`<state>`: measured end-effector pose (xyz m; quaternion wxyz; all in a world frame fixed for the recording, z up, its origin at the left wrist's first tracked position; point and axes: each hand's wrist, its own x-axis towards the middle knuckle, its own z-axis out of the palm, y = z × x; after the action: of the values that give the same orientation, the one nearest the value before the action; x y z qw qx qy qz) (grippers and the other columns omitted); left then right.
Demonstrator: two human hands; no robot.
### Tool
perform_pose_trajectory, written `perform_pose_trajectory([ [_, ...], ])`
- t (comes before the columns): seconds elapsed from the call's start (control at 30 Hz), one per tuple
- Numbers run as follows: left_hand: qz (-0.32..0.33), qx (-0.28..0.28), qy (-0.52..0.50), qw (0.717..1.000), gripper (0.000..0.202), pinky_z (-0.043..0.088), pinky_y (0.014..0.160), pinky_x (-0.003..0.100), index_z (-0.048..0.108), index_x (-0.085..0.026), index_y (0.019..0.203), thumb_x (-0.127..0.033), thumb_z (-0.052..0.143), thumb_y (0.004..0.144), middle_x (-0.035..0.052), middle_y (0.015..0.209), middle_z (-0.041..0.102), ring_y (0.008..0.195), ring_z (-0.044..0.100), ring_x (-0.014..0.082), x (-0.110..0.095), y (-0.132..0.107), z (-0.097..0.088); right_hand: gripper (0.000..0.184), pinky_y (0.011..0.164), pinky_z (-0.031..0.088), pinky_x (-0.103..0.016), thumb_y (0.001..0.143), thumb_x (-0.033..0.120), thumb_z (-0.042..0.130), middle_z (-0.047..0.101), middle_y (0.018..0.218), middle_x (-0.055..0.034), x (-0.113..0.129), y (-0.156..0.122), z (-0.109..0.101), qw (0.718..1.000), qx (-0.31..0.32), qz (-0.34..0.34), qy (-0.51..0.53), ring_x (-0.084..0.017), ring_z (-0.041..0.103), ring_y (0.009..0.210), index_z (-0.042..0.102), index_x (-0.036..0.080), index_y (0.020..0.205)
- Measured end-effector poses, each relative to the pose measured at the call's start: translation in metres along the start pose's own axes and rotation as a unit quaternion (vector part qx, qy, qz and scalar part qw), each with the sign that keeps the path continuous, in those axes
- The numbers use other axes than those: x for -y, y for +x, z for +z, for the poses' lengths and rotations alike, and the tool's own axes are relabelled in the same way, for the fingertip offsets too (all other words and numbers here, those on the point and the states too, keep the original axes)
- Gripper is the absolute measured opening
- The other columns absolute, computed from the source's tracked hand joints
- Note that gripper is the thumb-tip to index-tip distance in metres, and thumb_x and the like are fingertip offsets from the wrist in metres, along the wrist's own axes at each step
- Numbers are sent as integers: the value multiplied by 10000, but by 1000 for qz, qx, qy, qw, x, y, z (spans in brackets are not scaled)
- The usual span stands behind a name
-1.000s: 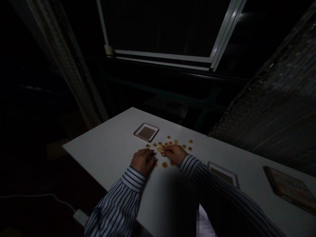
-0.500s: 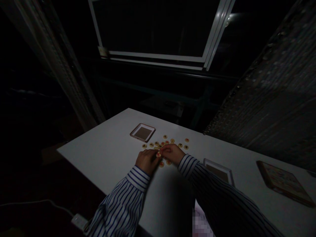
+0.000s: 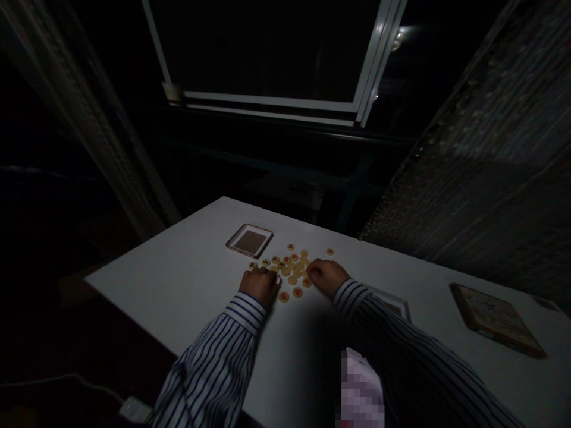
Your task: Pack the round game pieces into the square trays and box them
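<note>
Round wooden xiangqi pieces (image 3: 292, 279) lie loosely grouped on the white table (image 3: 178, 285); some show red or black characters, others look blank from here. My left hand (image 3: 259, 286) is at the group's left side, fingers curled, with the pale edge of a xiangqi piece (image 3: 278, 279) between thumb and fingers. On the right, my right hand (image 3: 329, 277) rests low with its fingers bent together at the edge of the group. Whatever its fingertips hold, if anything, is hidden.
A shallow square box tray (image 3: 248, 240) sits behind and left of the pieces. Another tray (image 3: 392, 303) is partly covered by my right sleeve. A flat box with a printed top (image 3: 497, 318) lies farther right. A power strip (image 3: 134, 410) hangs at lower left.
My hands have moved apart from their meeting point over the pieces, the right one going rightward. The red-marked piece held between them is no longer there, and more blank pieces are uncovered.
</note>
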<state>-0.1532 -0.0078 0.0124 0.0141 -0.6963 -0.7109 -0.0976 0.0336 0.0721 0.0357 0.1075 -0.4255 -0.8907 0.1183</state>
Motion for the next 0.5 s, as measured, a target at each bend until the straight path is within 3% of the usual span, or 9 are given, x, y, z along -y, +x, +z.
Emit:
perform_pose_trajectory([
  [0.17,-11,24,14,1000,335,388,690,342,615,-196,804,-360,323,789,74,845,626,827,543,227,-2,3,2,234,759,327,-284,764,233,420,622,925,-45,6,1,3,992,31,-74,-95,-174,505,904,617,209,889],
  [0.3,-17,45,24,999,336,385,700,349,621,-192,797,-350,324,786,83,849,628,839,541,230,-3,5,-1,236,768,297,-324,789,230,399,619,924,-55,19,7,5,981,52,-140,-123,-185,483,918,607,207,896],
  [0.5,-7,39,29,999,283,392,682,343,624,-199,783,-312,365,771,81,839,636,825,550,230,-2,5,-1,190,761,281,-342,773,241,449,618,938,-47,29,16,9,974,85,-168,-127,-197,452,940,608,219,873],
])
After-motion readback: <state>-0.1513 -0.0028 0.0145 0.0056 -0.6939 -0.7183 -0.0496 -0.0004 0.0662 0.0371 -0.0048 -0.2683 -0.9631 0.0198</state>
